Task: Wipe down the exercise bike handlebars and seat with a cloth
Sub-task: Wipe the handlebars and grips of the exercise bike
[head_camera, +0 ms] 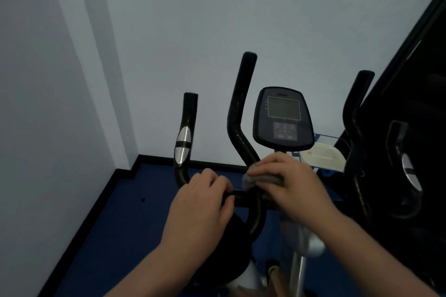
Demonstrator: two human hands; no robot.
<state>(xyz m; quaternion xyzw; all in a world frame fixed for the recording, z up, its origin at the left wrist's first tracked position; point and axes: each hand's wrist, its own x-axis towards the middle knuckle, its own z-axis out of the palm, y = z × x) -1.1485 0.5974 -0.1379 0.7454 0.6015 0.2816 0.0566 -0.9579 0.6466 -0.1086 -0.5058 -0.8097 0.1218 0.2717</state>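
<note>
1. The left hand point(202, 202) grips the black handlebars point(237, 198) on the crossbar, fingers curled over the top of the bar, just left of the point where the inner upright bar meets it.
2. The right hand point(293, 182) holds a grey cloth point(252, 179) bunched under its fingers and presses it against the handlebars where the inner upright bar joins the crossbar; a fold of the cloth shows past the fingertips on the left side.
3. The two hands are near each other on the same crossbar, with a short bare stretch of bar between them.
4. The handlebars rise in several black arms: an outer left grip point(184, 142) with silver sensor plates, a tall inner left bar, and matching bars on the right side, where a second silver plate shows, partly in shadow.
5. The console point(283, 119) stands between the inner bars, directly above the right hand, its screen dark.
6. The seat is out of view.
7. Behind the console, a pale tray-like object point(322, 157) lies on a blue surface.
8. The bike stands in a corner of light walls point(144, 31) on a dark blue floor point(115, 224) with a black skirting edge.
</note>
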